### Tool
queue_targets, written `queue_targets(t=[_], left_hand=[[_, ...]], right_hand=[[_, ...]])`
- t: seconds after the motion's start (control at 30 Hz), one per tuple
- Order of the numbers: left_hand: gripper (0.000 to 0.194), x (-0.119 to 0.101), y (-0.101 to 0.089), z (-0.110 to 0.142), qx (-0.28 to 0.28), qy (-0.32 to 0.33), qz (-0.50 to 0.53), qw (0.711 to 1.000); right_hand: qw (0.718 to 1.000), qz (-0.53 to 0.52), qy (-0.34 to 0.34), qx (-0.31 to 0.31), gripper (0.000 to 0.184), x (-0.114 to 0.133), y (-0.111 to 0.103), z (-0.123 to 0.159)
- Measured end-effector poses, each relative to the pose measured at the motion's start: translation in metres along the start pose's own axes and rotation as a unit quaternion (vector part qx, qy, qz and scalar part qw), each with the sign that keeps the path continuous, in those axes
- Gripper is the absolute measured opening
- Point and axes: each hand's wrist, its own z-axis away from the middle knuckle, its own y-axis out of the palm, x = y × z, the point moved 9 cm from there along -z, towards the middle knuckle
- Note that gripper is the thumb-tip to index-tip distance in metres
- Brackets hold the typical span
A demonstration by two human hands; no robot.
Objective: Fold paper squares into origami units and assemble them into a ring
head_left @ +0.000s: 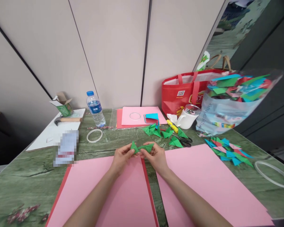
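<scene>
My left hand (121, 158) and my right hand (156, 157) meet above the near middle of the table. Between them they hold a green origami crane (134, 147), each pinching one side with thumb and fingers; part of the paper is hidden behind the fingertips. Below my left forearm lies a pink paper sheet (90, 183) with a red edge, and under my right forearm another stack of pink paper (203, 176). Just beyond my right hand several green folded-paper pieces (176, 142) lie beside black-handled scissors (187, 142).
A yellow glue stick (172, 126), white mug (188, 116) and red tote bag (177, 94) stand back right, near a clear bag of folded papers (227, 107). More coloured pieces (229, 153) lie right. Left are a water bottle (96, 108), tape ring (94, 135) and hammer (69, 119).
</scene>
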Motion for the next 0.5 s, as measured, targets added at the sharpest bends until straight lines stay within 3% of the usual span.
queue_targets(t=[0.33,0.5], left_hand=[[0.031,-0.004,-0.004,0.0,-0.017,0.021,-0.068,0.997],[0.032,-0.01,-0.006,-0.001,-0.027,0.038,-0.108,0.993]], right_hand=[[0.999,-0.008,0.015,0.046,0.03,-0.008,0.007,-0.001],[0.997,0.032,-0.007,0.072,0.026,0.003,0.008,-0.002]])
